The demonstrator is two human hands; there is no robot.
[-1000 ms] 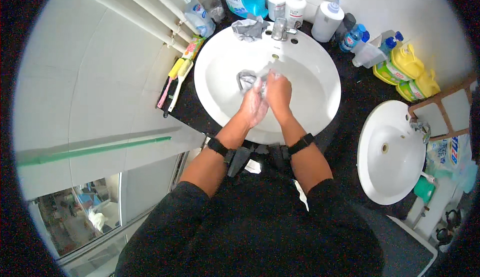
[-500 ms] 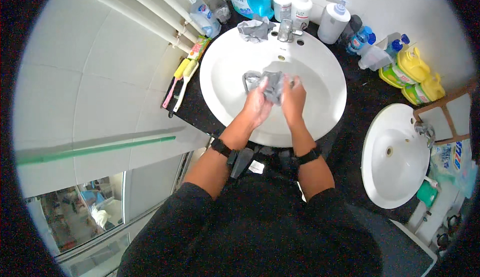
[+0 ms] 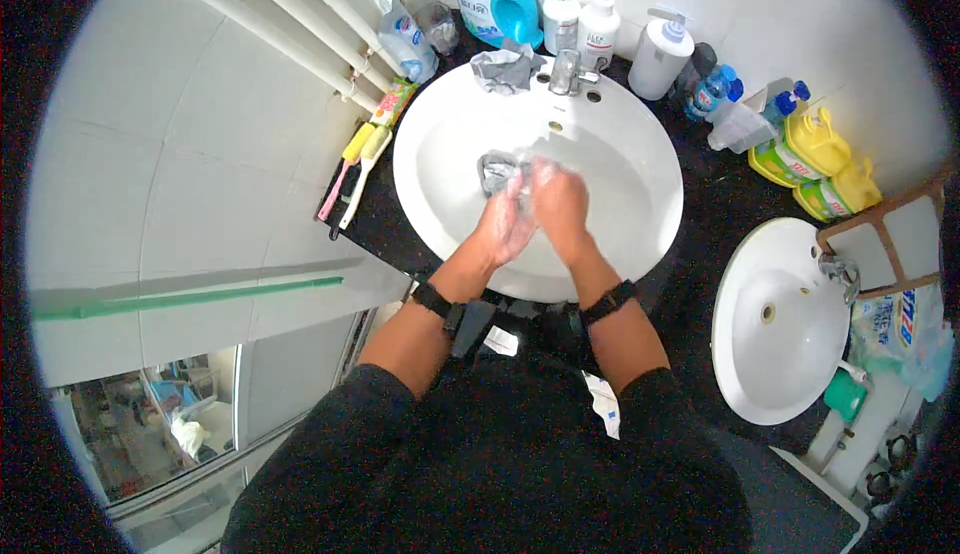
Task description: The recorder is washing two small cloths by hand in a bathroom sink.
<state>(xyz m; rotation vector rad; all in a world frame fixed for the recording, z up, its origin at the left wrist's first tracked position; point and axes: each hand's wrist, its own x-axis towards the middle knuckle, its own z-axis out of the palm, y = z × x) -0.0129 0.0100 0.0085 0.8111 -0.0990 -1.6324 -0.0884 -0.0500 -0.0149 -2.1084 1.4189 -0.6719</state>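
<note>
Tabletop (image 3: 700,176): carrying the sink, running black round it.
Sink (image 3: 625,199): holding a crumpled rag (image 3: 506,69) on its back edge.
Left hand (image 3: 508,224): grasping the grey cloth (image 3: 494,172), foam showing.
Right hand (image 3: 562,202): clenching beside it, blurring, apparently gripping that cloth too.
Cloth: bunching inside the sink, nearer its left edge.
Handling: probably feeling soft, limp, light though wet, slippery; thick folds suiting a firm grip.

Over the white sink (image 3: 625,229), the left hand (image 3: 508,222) and right hand (image 3: 561,204) grip a grey cloth (image 3: 496,173); a second cloth (image 3: 506,70) lies beside the tap (image 3: 566,74).
</note>
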